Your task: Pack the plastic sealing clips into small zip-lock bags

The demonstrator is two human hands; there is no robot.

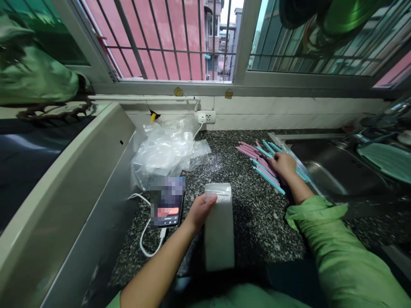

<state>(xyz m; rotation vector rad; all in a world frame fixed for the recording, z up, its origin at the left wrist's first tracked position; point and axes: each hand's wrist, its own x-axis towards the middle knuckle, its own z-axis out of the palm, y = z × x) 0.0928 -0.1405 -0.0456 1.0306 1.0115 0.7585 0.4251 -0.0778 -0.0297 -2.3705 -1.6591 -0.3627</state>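
Packet (219,235), long and pale, just right of phone (173,203): left grip (200,210) clamped on far end. Right grip (284,164) at pink/blue sticks (248,150), farther right; can't tell if closed.

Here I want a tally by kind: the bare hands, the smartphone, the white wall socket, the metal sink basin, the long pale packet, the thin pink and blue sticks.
Left hand and right hand: 2
Smartphone: 1
Wall socket: 1
Sink basin: 1
Packet: 1
Total: 6, without pink sticks and blue sticks, too overlapped to count.
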